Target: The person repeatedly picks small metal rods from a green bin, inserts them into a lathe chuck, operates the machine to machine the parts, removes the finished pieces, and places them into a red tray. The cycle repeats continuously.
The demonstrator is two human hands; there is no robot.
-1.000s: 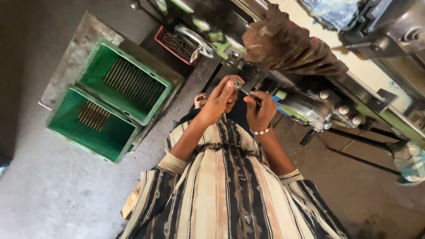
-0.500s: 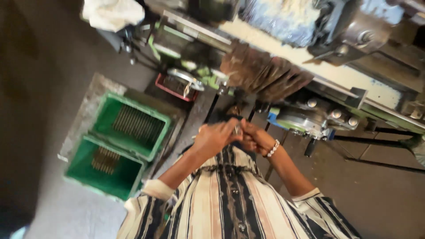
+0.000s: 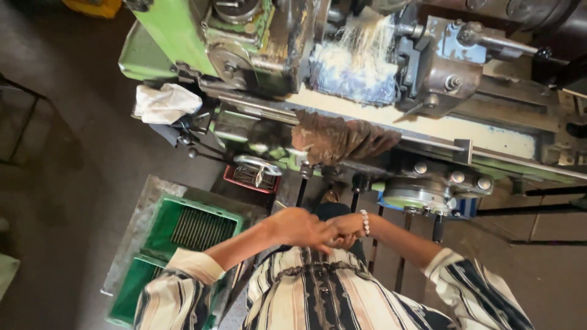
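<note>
My left hand (image 3: 301,227) and my right hand (image 3: 343,231) are pressed together in front of my chest, fingers curled around each other. They close on a small metal part that is almost wholly hidden between them. A white bead bracelet (image 3: 365,222) circles my right wrist. Both arms wear striped sleeves. The hands hover just in front of a green lathe (image 3: 177,36), below its round handwheel (image 3: 257,165).
Two green crates (image 3: 160,220) holding rows of thin metal rods stand on a grey slab to my left. A small red tray (image 3: 235,178) sits under the handwheel. A white rag (image 3: 165,102) lies on the lathe's left end. A brown ribbed cover (image 3: 342,137) spans the bed.
The view has tilted up, so more of the lathe shows and the crates sit lower left. My hands stay joined and have drawn closer to my chest.
</note>
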